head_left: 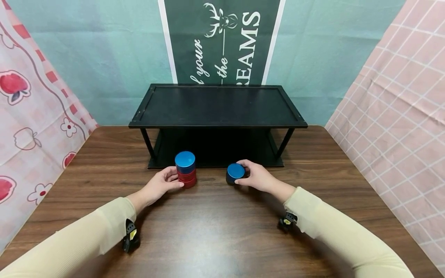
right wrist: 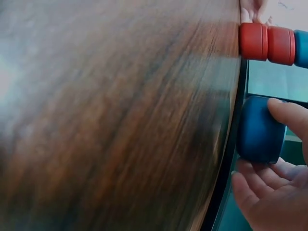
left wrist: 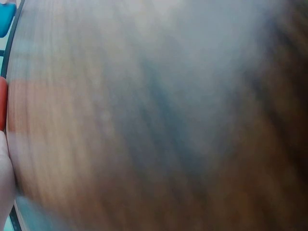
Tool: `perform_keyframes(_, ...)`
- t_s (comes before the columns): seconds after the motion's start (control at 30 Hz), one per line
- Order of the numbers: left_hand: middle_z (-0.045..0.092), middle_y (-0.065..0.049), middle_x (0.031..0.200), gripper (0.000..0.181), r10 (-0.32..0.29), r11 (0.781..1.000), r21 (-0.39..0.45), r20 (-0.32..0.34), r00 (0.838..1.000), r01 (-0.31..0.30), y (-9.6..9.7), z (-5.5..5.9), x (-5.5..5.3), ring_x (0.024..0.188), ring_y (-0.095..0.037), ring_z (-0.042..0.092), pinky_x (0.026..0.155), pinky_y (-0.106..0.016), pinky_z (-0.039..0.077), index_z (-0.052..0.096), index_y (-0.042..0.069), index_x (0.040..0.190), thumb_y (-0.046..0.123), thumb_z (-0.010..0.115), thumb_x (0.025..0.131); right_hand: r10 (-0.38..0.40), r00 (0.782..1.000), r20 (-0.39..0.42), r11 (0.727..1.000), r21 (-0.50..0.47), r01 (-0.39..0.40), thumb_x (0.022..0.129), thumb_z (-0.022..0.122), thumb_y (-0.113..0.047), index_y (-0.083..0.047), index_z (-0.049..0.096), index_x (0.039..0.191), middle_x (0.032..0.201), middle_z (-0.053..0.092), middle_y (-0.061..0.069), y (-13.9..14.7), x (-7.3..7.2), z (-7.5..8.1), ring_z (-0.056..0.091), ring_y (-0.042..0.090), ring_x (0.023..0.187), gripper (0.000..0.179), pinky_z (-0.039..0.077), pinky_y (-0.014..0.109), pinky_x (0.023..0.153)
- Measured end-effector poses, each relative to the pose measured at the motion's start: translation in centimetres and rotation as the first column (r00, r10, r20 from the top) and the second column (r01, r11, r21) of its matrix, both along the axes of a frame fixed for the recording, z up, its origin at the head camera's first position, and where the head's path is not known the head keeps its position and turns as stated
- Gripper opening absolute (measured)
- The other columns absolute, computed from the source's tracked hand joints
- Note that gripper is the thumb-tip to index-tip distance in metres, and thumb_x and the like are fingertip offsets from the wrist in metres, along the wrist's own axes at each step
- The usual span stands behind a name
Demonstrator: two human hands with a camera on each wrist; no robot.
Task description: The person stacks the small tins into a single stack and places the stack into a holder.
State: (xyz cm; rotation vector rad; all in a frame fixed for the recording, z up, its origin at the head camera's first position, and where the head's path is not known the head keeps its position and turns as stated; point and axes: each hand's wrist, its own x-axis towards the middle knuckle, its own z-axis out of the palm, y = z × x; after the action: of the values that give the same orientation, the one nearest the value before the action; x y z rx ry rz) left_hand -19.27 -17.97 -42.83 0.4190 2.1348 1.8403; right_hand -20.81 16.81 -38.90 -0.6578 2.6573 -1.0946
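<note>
One pink cloth (head_left: 48,116) printed with apples and flowers slopes along the far left, and beside it my cream left sleeve (head_left: 80,235) reaches in over the brown wooden table (head_left: 215,224), a small black device (head_left: 130,239) at its cuff. Next comes my left hand (head_left: 160,186), curled against the near-left side of an upright stack and grasping it low: my thumb lies on the lower red cylinder (head_left: 189,183), my fingers go round behind. On that one sits the upper red cylinder (head_left: 187,176), and on top the upper blue cylinder (head_left: 185,160). The stack stands just in front of a black two-level shelf (head_left: 222,106), towards the left of its front edge. Behind the shelf, a dark green banner (head_left: 222,50) with white lettering and a deer's head hangs before teal cloth (head_left: 104,46). Right of the stack and well apart from it, the single blue cylinder (head_left: 235,172) is upright near the shelf's front edge; I pinch it with my right hand (head_left: 257,177), thumb on the near side, fingers on the far side. My right sleeve (head_left: 340,227) follows, then a pink cloth with white checks (head_left: 399,135) at far right.
</note>
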Motion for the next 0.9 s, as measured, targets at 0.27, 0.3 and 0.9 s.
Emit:
perform_keyframes(0.27, 0.043, -0.026, 0.134, 0.057, 0.002, 1.000, -0.002, 0.002, 1.000, -0.002, -0.1, 0.0, 0.1, 0.125, -0.036, 0.041, 0.093, -0.022, 0.042, 0.036, -0.008, 0.133, 0.005, 0.066, 0.086, -0.040, 0.999, -0.007, 0.997, -0.069, 0.040, 0.082, 0.073, -0.027, -0.005, 0.049, 0.125, 0.113, 0.060, 0.010, 0.1, 0.2, 0.5, 0.060, 0.020, 0.097, 0.054, 0.051, 0.035, 0.080)
perform_keyframes(0.3, 0.043, -0.026, 0.134, 0.057, 0.004, 1.000, -0.003, 0.003, 1.000, -0.004, -0.1, 0.0, 0.1, 0.125, -0.036, 0.042, 0.092, -0.021, 0.043, 0.036, -0.007, 0.133, 0.005, 0.066, 0.085, -0.047, 0.999, -0.011, 0.996, -0.074, 0.046, 0.082, 0.073, -0.027, -0.005, 0.049, 0.125, 0.114, 0.059, 0.010, 0.1, 0.1, 0.7, 0.060, 0.020, 0.097, 0.054, 0.051, 0.035, 0.080)
perform_keyframes(0.9, 0.043, -0.026, 0.135, 0.057, -0.007, 1.000, -0.002, -0.009, 1.000, 0.007, -0.1, -0.1, -0.1, 0.126, -0.036, 0.041, 0.092, -0.021, 0.042, 0.036, -0.008, 0.133, 0.004, 0.066, 0.086, -0.119, 0.988, -0.096, 0.985, -0.138, 0.105, 0.082, 0.072, -0.028, -0.009, 0.047, 0.131, 0.121, 0.055, 0.009, 0.2, 0.3, 3.9, 0.060, 0.025, 0.097, 0.058, 0.052, 0.037, 0.080)
